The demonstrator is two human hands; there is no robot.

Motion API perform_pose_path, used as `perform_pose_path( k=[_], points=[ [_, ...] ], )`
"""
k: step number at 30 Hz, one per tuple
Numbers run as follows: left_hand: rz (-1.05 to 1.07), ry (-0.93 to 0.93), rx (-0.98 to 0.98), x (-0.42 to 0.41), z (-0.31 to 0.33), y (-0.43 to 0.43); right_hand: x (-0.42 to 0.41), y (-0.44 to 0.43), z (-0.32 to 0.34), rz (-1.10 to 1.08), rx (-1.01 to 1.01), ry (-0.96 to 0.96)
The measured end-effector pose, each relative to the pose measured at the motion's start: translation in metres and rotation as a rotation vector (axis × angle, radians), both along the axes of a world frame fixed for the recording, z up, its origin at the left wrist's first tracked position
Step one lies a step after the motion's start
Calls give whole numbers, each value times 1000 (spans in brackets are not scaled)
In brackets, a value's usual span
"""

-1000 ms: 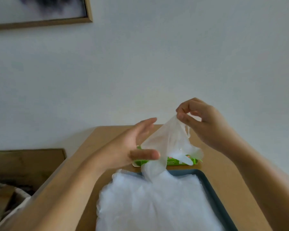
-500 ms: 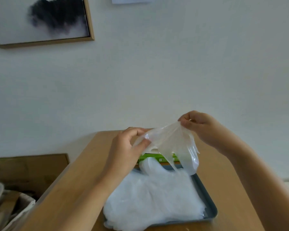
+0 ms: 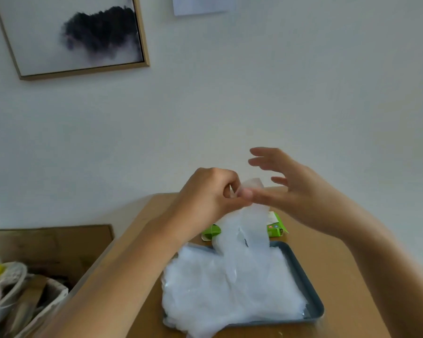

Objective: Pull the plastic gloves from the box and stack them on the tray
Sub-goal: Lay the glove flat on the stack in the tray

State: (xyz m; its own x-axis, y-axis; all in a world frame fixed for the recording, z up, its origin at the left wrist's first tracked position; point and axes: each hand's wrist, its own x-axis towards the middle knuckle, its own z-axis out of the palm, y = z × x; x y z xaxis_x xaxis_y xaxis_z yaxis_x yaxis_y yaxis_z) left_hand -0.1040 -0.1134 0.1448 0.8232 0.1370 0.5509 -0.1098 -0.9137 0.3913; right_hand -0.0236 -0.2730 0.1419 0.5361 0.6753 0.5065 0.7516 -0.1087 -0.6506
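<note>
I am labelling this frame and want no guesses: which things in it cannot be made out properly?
All head view.
- Green box: its middle and opening hide behind the hanging glove.
- Tray: its floor lies under the glove stack; the sheets blend, so no count.
- Basket: cut off at the lower left corner, contents blurred.
- Paper on the wall: cut off by the top edge.

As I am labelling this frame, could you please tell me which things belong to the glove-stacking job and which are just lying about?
Job in hand:
- glove, pinched by the left hand
- right hand, open
- stack on the tray
- box

Lying about:
- picture
- paper on the wall
- basket beside the table
</note>
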Motion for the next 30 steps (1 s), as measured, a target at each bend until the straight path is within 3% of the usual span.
perform_pose_path(
  k=[4, 9, 14, 16, 20, 23, 27, 30],
  points=[
    [-36, 22, 44, 0, -3, -7, -6, -1, -1, -106, -91, -123],
    [-44, 119, -108, 0, -15, -6, -1, -6, 1, -171, -50, -141],
    [-277, 198, -871, 2, -40, -1, 3, -18, 8, -58, 94, 138],
    [-343, 176, -974, 0, -45, -6, 6, -23, 8, -64, 78, 151],
    [-293, 102, -870, 1, -37, -7, 14, -38, 12, -30, -73, 241],
    [-297, 154, -721, 0, -25, 0, 13, -39, 14, -69, -216, 151],
    [-285, 340, -544, -4, -5, 13, 3, -17, 6, -53, -138, 103],
    [-259, 501, -421, -13, 9, 24, -6, 8, -12, 17, -33, 234]
  ],
)
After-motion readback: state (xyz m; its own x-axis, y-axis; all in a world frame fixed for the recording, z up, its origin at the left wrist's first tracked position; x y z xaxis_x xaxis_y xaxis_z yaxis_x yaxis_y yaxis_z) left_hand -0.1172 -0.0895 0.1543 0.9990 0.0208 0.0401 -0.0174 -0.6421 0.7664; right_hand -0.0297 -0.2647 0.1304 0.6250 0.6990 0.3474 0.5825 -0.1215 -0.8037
